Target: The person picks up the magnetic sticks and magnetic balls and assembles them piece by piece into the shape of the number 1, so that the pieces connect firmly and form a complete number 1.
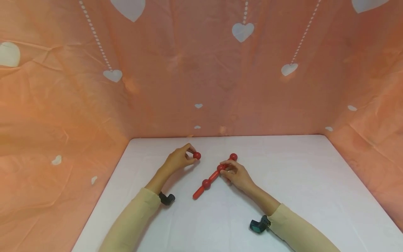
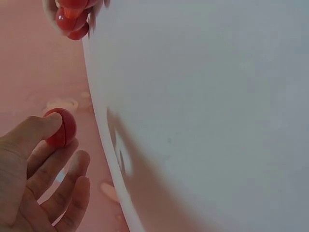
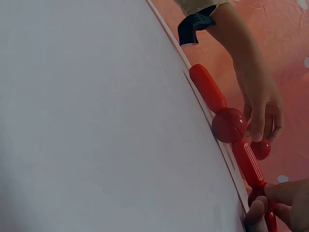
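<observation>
Between thumb and fingers, my left hand (image 1: 177,160) pinches a loose red ball (image 1: 197,155), with a fine seam showing round it in the left wrist view. My right hand (image 1: 238,176) grips a chain of red rods and balls (image 1: 214,176) at one of its balls. That chain runs slantwise, a bare rod end (image 1: 198,193) toward the near left and an end ball (image 1: 233,156) beyond my right fingers. A gap separates the loose ball from the chain. My right fingers hide part of the gripped ball and the rod beside it.
Under both hands lies a white tabletop (image 1: 176,227). Orange cloth (image 1: 214,87) with pale hearts hangs behind it and along both sides. Each wrist carries a dark camera mount, one at the left (image 1: 167,198) and one at the right (image 1: 260,224).
</observation>
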The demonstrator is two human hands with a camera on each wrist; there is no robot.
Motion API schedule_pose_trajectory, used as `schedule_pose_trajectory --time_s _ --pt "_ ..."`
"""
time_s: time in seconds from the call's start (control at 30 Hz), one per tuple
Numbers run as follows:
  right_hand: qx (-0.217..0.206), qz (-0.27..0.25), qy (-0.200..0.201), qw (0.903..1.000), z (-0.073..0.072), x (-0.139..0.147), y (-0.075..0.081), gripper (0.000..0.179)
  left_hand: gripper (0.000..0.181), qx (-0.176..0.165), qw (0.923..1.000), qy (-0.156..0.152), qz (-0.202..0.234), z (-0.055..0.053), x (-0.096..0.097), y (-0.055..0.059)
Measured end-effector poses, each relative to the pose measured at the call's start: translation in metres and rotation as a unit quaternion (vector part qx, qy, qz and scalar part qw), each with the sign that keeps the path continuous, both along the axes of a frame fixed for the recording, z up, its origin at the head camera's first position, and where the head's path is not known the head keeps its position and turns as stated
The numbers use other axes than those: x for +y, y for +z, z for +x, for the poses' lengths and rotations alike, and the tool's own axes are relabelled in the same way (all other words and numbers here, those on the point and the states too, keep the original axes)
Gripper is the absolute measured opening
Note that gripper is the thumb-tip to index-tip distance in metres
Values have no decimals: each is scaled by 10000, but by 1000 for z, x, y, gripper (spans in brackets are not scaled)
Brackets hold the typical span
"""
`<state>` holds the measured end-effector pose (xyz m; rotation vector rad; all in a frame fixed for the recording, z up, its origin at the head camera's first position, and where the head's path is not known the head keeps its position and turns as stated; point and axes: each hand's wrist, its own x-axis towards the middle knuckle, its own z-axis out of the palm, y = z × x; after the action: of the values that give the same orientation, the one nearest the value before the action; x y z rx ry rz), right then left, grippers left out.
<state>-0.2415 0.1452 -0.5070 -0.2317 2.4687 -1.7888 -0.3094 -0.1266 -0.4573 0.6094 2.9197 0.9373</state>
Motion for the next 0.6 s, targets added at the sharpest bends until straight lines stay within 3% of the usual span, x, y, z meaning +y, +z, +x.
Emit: schedule_pose_trajectory --time_s 0.2,0.6 --pt "66 108 -22 9999 1 1 0 33 34 179 9998 -97 -85 12 -6 1" --pt "92 177 -30 9998 1 -1 0 34 33 122 9996 -111 -210 30 -19 0"
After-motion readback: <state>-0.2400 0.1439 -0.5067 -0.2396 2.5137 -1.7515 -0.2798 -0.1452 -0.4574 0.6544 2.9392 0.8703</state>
